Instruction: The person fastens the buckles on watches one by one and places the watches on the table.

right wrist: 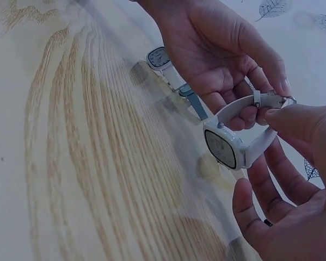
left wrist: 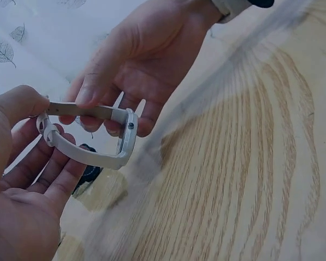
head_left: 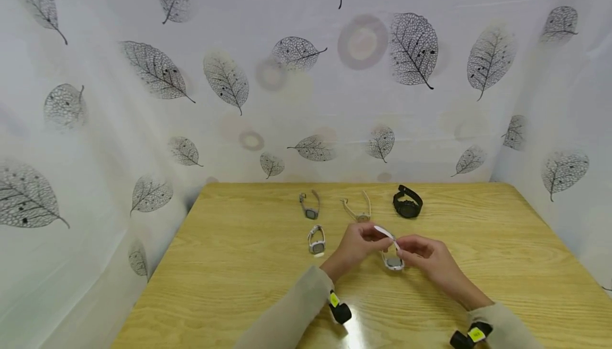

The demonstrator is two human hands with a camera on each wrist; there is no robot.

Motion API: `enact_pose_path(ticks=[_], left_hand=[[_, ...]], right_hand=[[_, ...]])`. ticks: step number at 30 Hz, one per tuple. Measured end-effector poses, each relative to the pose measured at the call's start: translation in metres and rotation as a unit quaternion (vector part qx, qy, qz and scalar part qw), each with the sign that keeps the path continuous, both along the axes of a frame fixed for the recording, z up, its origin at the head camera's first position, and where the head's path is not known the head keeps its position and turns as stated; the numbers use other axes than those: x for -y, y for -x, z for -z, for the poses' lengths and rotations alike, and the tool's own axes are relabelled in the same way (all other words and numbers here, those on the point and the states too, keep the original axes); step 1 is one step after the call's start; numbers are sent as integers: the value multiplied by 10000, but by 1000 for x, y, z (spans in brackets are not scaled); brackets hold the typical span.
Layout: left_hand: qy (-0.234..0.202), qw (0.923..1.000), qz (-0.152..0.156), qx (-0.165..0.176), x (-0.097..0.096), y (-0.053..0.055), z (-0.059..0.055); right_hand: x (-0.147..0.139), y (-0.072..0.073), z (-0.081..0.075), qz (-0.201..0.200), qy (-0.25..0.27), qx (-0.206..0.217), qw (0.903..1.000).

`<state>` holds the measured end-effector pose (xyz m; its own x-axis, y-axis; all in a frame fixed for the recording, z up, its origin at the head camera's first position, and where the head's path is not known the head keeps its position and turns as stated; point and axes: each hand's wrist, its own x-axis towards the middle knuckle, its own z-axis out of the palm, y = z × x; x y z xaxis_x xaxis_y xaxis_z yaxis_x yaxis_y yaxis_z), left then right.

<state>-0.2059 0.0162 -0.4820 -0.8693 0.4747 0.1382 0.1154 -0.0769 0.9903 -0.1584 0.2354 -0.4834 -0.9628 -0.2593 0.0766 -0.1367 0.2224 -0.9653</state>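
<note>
Left hand (head_left: pixel 356 245) and right hand (head_left: pixel 434 261) pinching white watch (head_left: pixel 394 263).
I see both grips narrow, on its strap (left wrist: pixel 80 153); black watch (head_left: pixel 408 208) far side.

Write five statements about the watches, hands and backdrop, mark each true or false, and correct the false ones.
1. The left hand and right hand both hold the same white watch. True.
2. The black watch lies on the table. True.
3. The black watch is the leftmost watch in the head view. False: it is the rightmost.
4. The right hand rests flat on the table. False: it holds the white watch's strap.
5. The backdrop has a leaf print. True.
</note>
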Motion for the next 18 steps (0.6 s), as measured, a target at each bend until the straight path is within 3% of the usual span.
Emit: enact_pose_path(ticks=[11,18], left_hand=[[-68,9999,-58,-70,-1,0,2],[45,9998,-130,-108,-2,0,3]], right_hand=[[-5,4,10,-111,-73,-138,9998],[-5,3,11,101,-82,-172,9998]])
